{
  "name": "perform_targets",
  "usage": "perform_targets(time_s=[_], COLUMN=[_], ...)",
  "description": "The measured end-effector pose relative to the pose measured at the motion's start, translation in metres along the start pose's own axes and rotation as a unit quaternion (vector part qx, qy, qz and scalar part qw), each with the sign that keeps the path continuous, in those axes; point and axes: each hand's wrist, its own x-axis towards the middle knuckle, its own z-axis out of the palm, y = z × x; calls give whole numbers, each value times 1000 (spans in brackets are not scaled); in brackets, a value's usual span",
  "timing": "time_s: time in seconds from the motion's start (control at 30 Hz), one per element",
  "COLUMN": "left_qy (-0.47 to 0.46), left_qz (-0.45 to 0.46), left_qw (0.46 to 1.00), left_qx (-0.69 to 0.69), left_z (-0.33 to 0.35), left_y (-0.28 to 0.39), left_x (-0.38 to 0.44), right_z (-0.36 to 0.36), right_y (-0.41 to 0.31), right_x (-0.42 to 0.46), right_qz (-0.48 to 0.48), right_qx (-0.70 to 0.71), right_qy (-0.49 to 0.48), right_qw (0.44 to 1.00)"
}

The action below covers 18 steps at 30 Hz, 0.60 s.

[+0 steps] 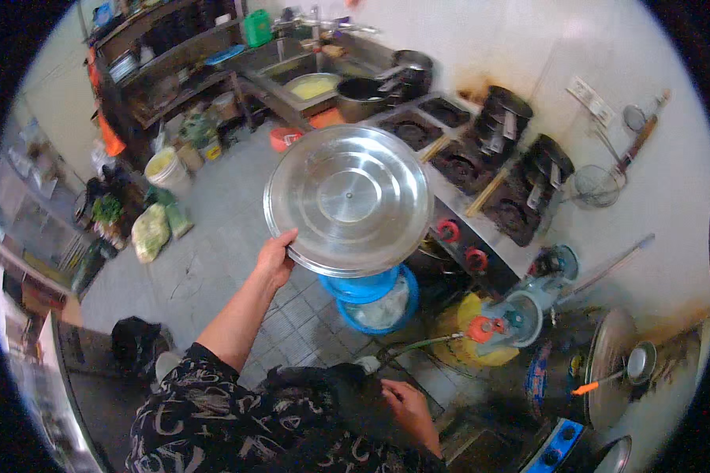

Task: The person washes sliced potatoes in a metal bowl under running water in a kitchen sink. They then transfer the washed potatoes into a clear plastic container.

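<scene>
My left hand point(278, 260) grips the near left rim of a large round stainless steel lid point(349, 198), with the thumb on top. The lid is held out in front of me, its ringed metal face towards the camera. It covers part of the stove edge and part of the blue basins point(414, 295) on the floor. Low in front of my dark patterned shirt, my right hand point(413, 414) hangs with its fingers loosely bent. I see nothing in it, though some of its fingers are hidden.
A gas stove point(470, 165) with several pots stands along the right wall. Behind is a sink point(299, 65) with a basin of yellowish contents. A yellow gas cylinder point(461, 331) with a hose stands right. Vegetables point(154, 230) and a white bucket point(167, 168) sit on the left floor.
</scene>
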Motion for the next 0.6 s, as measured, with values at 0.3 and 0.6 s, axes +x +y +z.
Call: perform_targets(time_s=[0.3,0.6], left_qy=[11,97], left_qz=[26,60], left_qw=[992,992], left_qx=[-121,-48], left_z=[-161,-273], left_y=[94,246], left_x=[3,104], right_z=[99,225], right_y=[-94,-241], right_x=[134,345], right_qz=[-82,-168], right_qx=[-95,-164], right_qy=[-160,-217], right_qw=[979,947])
